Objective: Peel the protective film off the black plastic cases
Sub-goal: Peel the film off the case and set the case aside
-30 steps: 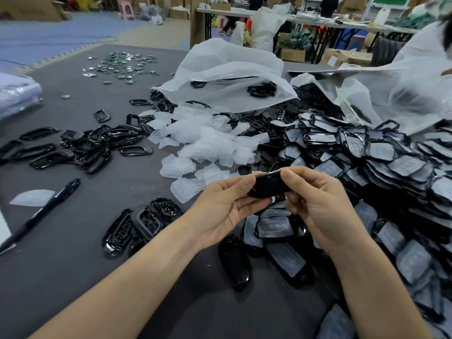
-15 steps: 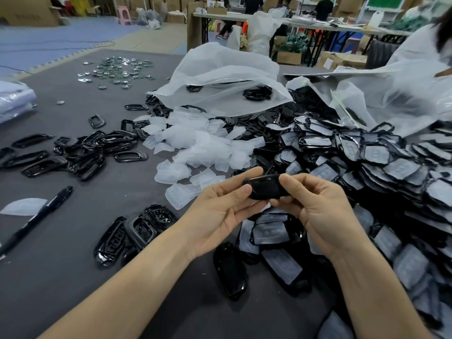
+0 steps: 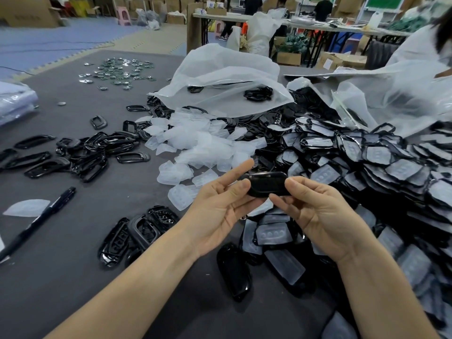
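Our bare forearms reach in from below, palms turned toward us. Our left hand [image 3: 217, 209] pinches the black case [image 3: 267, 183] at one end with the index finger straight. Our right hand [image 3: 315, 211] pinches the other end, seemingly between thumb and forefinger.

No text, brand, label or number can be read anywhere, since the faint dark print on the cardboard box [image 3: 29, 11] at eleven o'clock is too blurred to make out and the green boards [image 3: 389, 2] at one o'clock are too small and far.
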